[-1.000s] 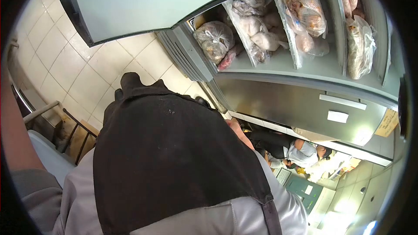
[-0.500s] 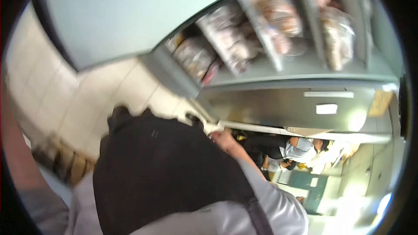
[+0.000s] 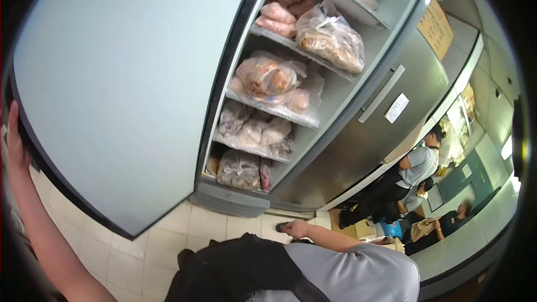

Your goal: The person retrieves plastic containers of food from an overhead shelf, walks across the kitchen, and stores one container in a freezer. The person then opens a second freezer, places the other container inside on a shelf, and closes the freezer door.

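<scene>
My left hand (image 3: pixel 13 137) grips the outer edge of the wide pale freezer door (image 3: pixel 123 89), which stands swung open at the left. Inside the open freezer (image 3: pixel 232 198), several shelves carry clear plastic bags of meat: one bag on an upper shelf (image 3: pixel 330 36), one below it (image 3: pixel 268 78), and a knotted bag on the lowest shelf (image 3: pixel 238 169). My right hand (image 3: pixel 296 228) hangs low beside my black apron (image 3: pixel 240 271), away from the shelves. Its fingers look curled, and I cannot make out anything in it.
A shut steel door (image 3: pixel 363 134) with a long handle and a white label adjoins the open compartment on the right. Further right, a person in a grey shirt (image 3: pixel 417 168) stands at a counter, others crouch below. White floor tiles (image 3: pixel 162 240) lie underfoot.
The view has swung up from my apron to the freezer front. The door has come further open, my left hand now shows on its edge, and my right hand has dropped lower.
</scene>
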A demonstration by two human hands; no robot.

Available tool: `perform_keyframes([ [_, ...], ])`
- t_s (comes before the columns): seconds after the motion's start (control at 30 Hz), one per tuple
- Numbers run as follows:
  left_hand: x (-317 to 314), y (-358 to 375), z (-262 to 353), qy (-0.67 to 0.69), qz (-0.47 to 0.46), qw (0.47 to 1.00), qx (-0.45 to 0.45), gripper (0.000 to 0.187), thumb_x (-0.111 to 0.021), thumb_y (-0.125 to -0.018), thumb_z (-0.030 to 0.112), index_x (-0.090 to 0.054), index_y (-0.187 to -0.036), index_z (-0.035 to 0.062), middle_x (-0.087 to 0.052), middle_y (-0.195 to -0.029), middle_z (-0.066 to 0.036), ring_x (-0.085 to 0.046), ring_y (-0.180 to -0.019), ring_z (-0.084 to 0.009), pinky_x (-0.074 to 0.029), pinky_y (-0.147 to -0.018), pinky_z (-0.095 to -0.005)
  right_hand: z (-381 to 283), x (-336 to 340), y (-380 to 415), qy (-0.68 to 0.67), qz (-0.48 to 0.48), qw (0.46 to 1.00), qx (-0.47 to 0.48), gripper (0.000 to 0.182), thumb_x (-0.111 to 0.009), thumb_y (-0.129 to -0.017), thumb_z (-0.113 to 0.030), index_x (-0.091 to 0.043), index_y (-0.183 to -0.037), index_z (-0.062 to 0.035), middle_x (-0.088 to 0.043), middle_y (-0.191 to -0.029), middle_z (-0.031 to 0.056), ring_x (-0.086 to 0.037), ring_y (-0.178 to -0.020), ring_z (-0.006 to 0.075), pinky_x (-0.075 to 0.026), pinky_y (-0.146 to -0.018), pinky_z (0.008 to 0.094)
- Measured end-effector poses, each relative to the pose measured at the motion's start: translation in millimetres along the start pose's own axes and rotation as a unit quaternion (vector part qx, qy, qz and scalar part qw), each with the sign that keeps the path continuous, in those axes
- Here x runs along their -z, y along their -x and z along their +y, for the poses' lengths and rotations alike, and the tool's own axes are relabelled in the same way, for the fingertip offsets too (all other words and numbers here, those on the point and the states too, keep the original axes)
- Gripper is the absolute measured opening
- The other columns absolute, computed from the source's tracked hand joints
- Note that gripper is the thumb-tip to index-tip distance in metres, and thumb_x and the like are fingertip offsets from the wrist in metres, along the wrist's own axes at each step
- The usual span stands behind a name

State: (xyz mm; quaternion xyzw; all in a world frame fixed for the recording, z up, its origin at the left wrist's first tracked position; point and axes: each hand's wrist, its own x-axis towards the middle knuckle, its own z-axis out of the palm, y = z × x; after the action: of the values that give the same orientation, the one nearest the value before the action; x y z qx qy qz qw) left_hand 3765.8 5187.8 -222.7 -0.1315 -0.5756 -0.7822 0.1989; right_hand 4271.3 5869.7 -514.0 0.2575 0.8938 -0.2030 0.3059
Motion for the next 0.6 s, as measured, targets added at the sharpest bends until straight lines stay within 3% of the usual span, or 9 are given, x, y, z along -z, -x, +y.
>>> perform_keyframes([
  [0.07, 4, -10, -3, 0.042, -0.022, 0.999, 0.015, 0.056, -0.056, -0.098, 0.045, -0.055, -0.134, 0.0010, -0.058, -0.132, -0.007, -0.056, -0.117, -0.0181, -0.043, -0.100, -0.0324, 2, -6, -6, -0.006, 0.013, 1.000, -0.002, 0.037, -0.052, -0.095, -0.039, -0.069, -0.115, -0.0131, -0.070, -0.083, 0.0049, -0.067, -0.060, 0.0170, -0.054, -0.063, 0.0331],
  [0.13, 9, -11, -6, 0.096, -0.103, 0.989, 0.040, 0.061, -0.057, -0.097, 0.049, -0.053, -0.136, 0.0013, -0.058, -0.133, -0.005, -0.055, -0.119, -0.0168, -0.043, -0.100, -0.0321, 1, -7, -7, -0.011, 0.006, 1.000, 0.004, 0.036, -0.052, -0.095, -0.038, -0.070, -0.114, -0.0128, -0.070, -0.083, 0.0045, -0.067, -0.061, 0.0169, -0.054, -0.064, 0.0324],
  [0.37, 8, -17, -18, 0.085, -0.061, 0.995, 0.004, 0.059, -0.056, -0.099, 0.045, -0.052, -0.137, 0.0010, -0.057, -0.135, -0.005, -0.054, -0.121, -0.0169, -0.041, -0.104, -0.0326, -5, -6, -8, -0.005, -0.009, 1.000, -0.002, 0.037, -0.051, -0.094, -0.039, -0.070, -0.115, -0.0145, -0.072, -0.093, 0.0070, -0.070, -0.071, 0.0188, -0.055, -0.073, 0.0342],
  [0.43, -9, -8, -6, 0.131, -0.114, 0.984, 0.031, 0.056, -0.053, -0.101, 0.041, -0.049, -0.140, 0.0006, -0.054, -0.139, -0.007, -0.051, -0.126, -0.0182, -0.037, -0.109, -0.0338, -3, -9, -10, -0.014, -0.029, 0.999, 0.003, 0.037, -0.051, -0.094, -0.039, -0.070, -0.114, -0.0147, -0.072, -0.095, 0.0073, -0.070, -0.073, 0.0196, -0.055, -0.075, 0.0347],
  [0.47, -8, -11, -25, 0.098, -0.023, 0.995, 0.023, 0.052, -0.047, -0.104, 0.036, -0.047, -0.142, -0.0002, -0.053, -0.141, -0.009, -0.049, -0.129, -0.0199, -0.033, -0.113, -0.0348, -1, -6, -10, -0.041, -0.033, 0.999, 0.002, 0.037, -0.052, -0.094, -0.039, -0.070, -0.114, -0.0142, -0.072, -0.096, 0.0077, -0.071, -0.077, 0.0194, -0.055, -0.077, 0.0346],
  [0.5, -35, 12, -21, 0.023, -0.001, 1.000, 0.002, 0.049, -0.042, -0.105, 0.033, -0.048, -0.141, -0.0008, -0.053, -0.141, -0.010, -0.048, -0.130, -0.0214, -0.032, -0.113, -0.0350, -4, -4, -12, -0.070, -0.018, 0.997, 0.008, 0.035, -0.054, -0.094, -0.037, -0.071, -0.110, -0.0118, -0.071, -0.089, 0.0087, -0.069, -0.071, 0.0185, -0.055, -0.069, 0.0343],
  [0.53, -32, 18, -40, -0.026, -0.034, 0.999, -0.011, 0.047, -0.042, -0.105, 0.033, -0.051, -0.138, 0.0008, -0.056, -0.138, -0.009, -0.050, -0.127, -0.0206, -0.034, -0.111, -0.0347, -7, -2, -11, -0.099, -0.003, 0.995, 0.015, 0.033, -0.056, -0.094, -0.034, -0.072, -0.107, -0.0094, -0.070, -0.082, 0.0098, -0.067, -0.064, 0.0177, -0.055, -0.061, 0.0341],
  [0.6, -21, 43, -76, -0.255, -0.080, 0.962, -0.064, 0.051, -0.053, -0.101, 0.041, -0.054, -0.136, 0.0036, -0.061, -0.130, -0.008, -0.054, -0.118, -0.0153, -0.041, -0.104, -0.0329, -7, 6, -21, -0.048, -0.010, 0.997, 0.065, 0.031, -0.057, -0.093, -0.033, -0.073, -0.104, -0.0091, -0.071, -0.082, 0.0099, -0.069, -0.070, 0.0179, -0.054, -0.064, 0.0319],
])
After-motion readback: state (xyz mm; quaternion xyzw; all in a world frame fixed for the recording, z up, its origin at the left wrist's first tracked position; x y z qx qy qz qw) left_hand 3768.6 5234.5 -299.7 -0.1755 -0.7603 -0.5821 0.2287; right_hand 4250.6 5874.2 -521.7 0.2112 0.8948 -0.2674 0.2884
